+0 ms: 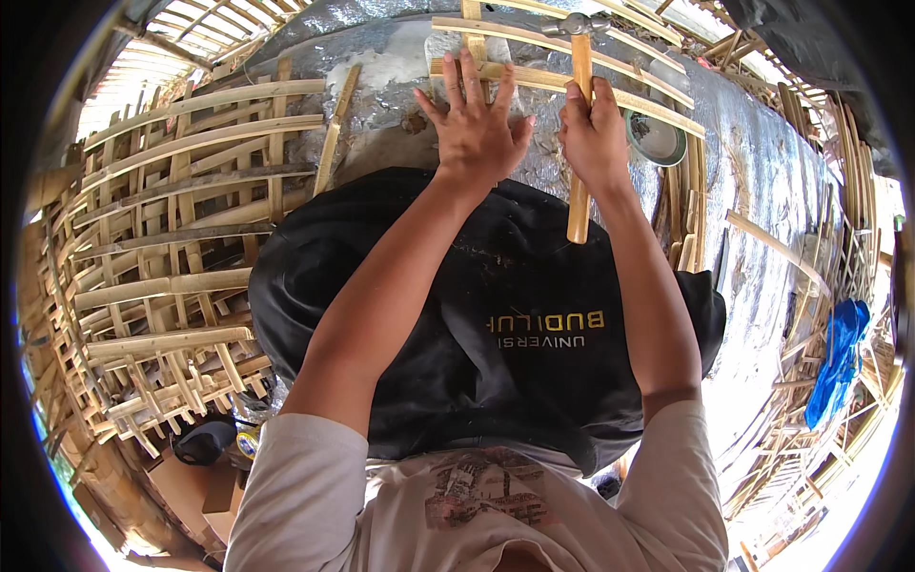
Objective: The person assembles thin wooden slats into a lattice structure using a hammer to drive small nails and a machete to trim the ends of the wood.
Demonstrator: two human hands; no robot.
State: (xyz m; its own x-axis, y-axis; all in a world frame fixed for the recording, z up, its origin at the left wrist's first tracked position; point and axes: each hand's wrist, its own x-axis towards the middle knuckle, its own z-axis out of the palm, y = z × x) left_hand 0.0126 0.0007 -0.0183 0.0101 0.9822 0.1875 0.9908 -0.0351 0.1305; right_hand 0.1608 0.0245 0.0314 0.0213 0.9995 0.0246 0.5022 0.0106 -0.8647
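Note:
My left hand (475, 129) lies with fingers spread over a pale bamboo slat (658, 112), pressing near where it crosses a short upright strip (473, 42). Beneath that crossing is a flat grey block (443, 48), partly covered by the hand and slats. My right hand (593, 133) is closed round the wooden handle of a hammer (581, 62). Its metal head is at the far end, above another long slat, and the butt of the handle points back toward me. Beside the right hand is a round container (656, 141) with a greenish rim, partly under the slat.
Finished bamboo lattice (181, 205) spreads over the left side. A black cloth (429, 286) covers my lap. Loose strips (681, 210) lie right of the hammer, on a silvery sheet (743, 181). A blue cloth or bag (839, 362) is far right; a tape measure (248, 444) is lower left.

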